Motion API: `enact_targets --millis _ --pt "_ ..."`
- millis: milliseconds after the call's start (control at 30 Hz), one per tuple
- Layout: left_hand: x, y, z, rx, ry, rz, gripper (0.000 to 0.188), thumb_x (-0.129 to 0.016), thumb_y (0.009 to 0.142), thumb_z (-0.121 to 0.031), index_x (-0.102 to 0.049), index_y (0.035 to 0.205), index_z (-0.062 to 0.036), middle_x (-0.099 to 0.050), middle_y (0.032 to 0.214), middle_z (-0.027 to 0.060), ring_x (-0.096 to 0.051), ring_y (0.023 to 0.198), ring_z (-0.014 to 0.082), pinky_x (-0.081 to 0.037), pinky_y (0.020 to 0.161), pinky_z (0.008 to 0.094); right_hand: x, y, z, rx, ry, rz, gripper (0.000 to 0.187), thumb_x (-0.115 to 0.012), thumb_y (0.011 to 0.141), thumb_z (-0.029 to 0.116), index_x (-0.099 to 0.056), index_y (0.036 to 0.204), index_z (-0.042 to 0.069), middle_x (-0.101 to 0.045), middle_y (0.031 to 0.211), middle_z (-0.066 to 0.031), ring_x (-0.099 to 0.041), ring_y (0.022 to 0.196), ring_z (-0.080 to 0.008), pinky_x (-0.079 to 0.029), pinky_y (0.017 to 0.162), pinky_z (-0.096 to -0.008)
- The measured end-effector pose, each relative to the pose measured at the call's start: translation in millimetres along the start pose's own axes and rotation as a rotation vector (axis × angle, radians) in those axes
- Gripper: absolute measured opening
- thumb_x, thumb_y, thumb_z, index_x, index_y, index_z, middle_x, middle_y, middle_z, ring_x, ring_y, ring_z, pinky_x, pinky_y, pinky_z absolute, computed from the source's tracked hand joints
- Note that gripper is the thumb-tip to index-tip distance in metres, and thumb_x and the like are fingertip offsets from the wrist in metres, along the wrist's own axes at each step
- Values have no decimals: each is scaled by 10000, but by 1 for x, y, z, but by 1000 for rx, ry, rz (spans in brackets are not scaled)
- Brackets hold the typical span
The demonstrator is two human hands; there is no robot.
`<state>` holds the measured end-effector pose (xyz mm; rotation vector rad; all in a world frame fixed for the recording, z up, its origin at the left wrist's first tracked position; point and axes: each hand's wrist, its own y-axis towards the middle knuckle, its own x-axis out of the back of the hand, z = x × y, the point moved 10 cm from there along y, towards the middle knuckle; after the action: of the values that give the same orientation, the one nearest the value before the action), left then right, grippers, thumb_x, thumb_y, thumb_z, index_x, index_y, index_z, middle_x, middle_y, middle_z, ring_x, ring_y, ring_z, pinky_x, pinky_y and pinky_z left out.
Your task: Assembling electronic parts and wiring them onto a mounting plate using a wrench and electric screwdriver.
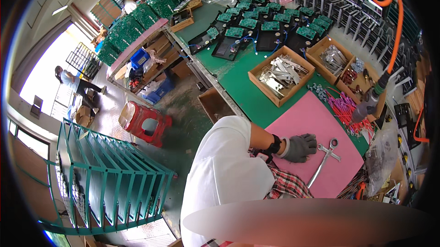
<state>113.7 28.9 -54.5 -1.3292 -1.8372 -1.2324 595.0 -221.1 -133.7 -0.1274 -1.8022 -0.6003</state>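
Note:
My left hand, in a grey glove with a dark watch at the wrist, rests on a pink mat. Its fingers lie on the surface, slightly bent, with nothing visible in them. Just right of the fingertips lies a long combination wrench with a ring end. A shorter metal piece, perhaps a second wrench, crosses it near the ring; the hand appears apart from both. My right hand does not show; a blurred patch covers the lower edge.
Beyond the mat stand a box of metal brackets, pink cable ties and green circuit boards on black housings. A power screwdriver hangs at right from an orange coiled hose. Left are a red stool and a green rack.

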Motion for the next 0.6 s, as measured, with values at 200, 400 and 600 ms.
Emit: enact_targets --millis 200,400,600 --pt "0 -3 1 3 -81 -13 296 -590 700 -249 -525 905 -44 -464 1032 167 -394 1090 369 -305 972 468 15 44 62 260 -210 -24 436 -448 853 263 -408 1263 121 -475 1217 -88 -525 1001 -178 -454 775 -338" --pt "-1 -7 4 -46 -89 -87 286 -587 683 -225 -527 893 -41 -466 1028 164 -396 1088 365 -314 969 456 20 59 122 444 -411 -67 467 -452 855 279 -383 1294 134 -456 1252 -78 -517 1026 -166 -454 780 -341" --pt "3 -2 8 -63 -133 -115 304 -600 623 -165 -515 878 -22 -470 1021 166 -410 1074 356 -327 966 446 55 -123 100 269 -689 85 499 -456 857 295 -359 1324 147 -438 1287 -69 -509 1052 -154 -454 785 -343"
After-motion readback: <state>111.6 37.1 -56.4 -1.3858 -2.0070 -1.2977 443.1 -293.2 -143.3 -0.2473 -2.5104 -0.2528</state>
